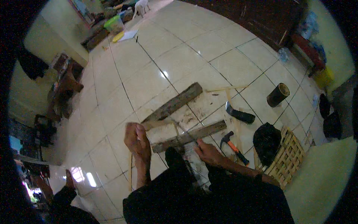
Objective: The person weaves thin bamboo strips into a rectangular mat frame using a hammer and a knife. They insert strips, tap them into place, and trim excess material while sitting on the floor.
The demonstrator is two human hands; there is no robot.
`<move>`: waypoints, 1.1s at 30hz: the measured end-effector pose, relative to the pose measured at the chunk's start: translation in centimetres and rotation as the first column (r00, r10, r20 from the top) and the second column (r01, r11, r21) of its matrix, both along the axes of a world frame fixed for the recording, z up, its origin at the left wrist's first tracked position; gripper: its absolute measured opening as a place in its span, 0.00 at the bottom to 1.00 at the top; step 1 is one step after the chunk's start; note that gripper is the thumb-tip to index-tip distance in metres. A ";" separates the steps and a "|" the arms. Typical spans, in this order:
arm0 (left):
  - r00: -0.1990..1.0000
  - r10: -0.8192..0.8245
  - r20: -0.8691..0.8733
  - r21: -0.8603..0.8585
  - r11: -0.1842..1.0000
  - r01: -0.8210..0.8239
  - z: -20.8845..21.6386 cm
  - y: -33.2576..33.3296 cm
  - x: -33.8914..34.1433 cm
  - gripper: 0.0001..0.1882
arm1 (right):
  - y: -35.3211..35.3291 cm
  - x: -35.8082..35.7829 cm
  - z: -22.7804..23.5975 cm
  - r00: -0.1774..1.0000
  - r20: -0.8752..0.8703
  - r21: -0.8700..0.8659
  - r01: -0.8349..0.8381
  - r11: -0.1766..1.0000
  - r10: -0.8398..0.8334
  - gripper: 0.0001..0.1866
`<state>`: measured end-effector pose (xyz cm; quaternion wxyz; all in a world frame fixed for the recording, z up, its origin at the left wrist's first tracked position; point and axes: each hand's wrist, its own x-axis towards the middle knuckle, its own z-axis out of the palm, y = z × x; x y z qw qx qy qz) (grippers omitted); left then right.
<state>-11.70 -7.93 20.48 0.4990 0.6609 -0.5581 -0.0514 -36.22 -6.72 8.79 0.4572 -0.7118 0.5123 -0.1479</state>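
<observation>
My left hand (137,138) is closed, thumb on top, around one end of a pale bamboo strip (158,124), which reaches to the right over the floor. Below and right, my right hand (209,153) has its fingers curled together beside the nearer wooden beam (205,131); what they hold is blurred. A second wooden beam (177,100) lies slanted farther off. To the right of my right hand lies a claw hammer (234,148) with an orange and black handle. Beyond it is a short curved blade with a black handle (241,115).
A hollow bamboo piece (278,95) rests at the right. Nearer lie a black plastic bag (266,143) and a woven bamboo panel (287,158). Thin strips (227,89) lie behind the beams. At lower left is another person's foot (69,179); a white animal (141,7) stands far off.
</observation>
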 end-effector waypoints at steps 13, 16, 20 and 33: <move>0.127 -0.193 -0.973 -0.230 0.871 -0.435 -2.3 -3.3 10.4 0.28 | 1.7 -15.3 -5.2 0.726 -0.592 -0.139 0.335 0.932 -0.350 0.37; 0.027 -0.098 -0.995 -0.100 0.888 -0.448 -3.3 -4.2 10.5 0.28 | -1.2 -12.2 -2.8 0.857 -0.419 -0.584 0.000 0.812 -0.301 0.33; -0.105 -0.074 -0.992 -0.020 0.897 -0.441 -7.5 -4.1 12.6 0.29 | -4.2 0.5 2.8 0.960 -0.278 -0.721 -0.235 0.652 0.038 0.27; -0.188 -0.191 -0.963 -0.154 0.969 -0.194 -15.5 -1.7 11.3 0.32 | -4.3 4.5 -2.7 0.975 -0.223 -0.628 -0.158 0.762 0.018 0.14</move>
